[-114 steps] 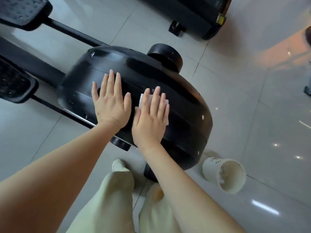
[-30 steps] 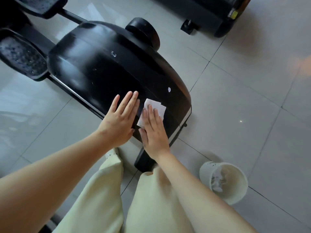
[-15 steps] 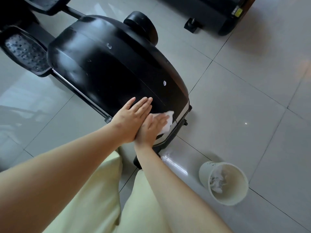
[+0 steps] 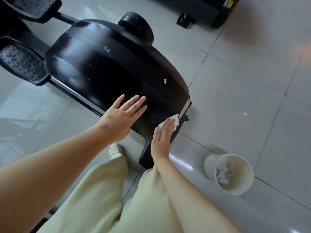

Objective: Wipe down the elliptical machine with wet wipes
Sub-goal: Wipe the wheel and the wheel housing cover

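Observation:
The elliptical machine's black rounded housing (image 4: 107, 69) fills the upper left of the head view, with a pedal (image 4: 20, 63) at its left. My left hand (image 4: 121, 115) lies flat on the housing's near side, fingers straight and spread. My right hand (image 4: 163, 138) presses a white wet wipe (image 4: 174, 121) with straight fingers against the housing's lower right end, next to a white strip on the edge. Most of the wipe is hidden under my fingers.
A white waste bin (image 4: 210, 165) with crumpled wipes inside stands on the grey tiled floor (image 4: 244, 98) at the lower right. Another black machine's base (image 4: 202, 12) sits at the top. My legs in pale green trousers (image 4: 104, 190) and a shoe (image 4: 115, 149) stand below the housing.
My right hand has slid the wipe down and right toward the housing's lower end. My left hand stayed flat on the housing, now apart from the right hand.

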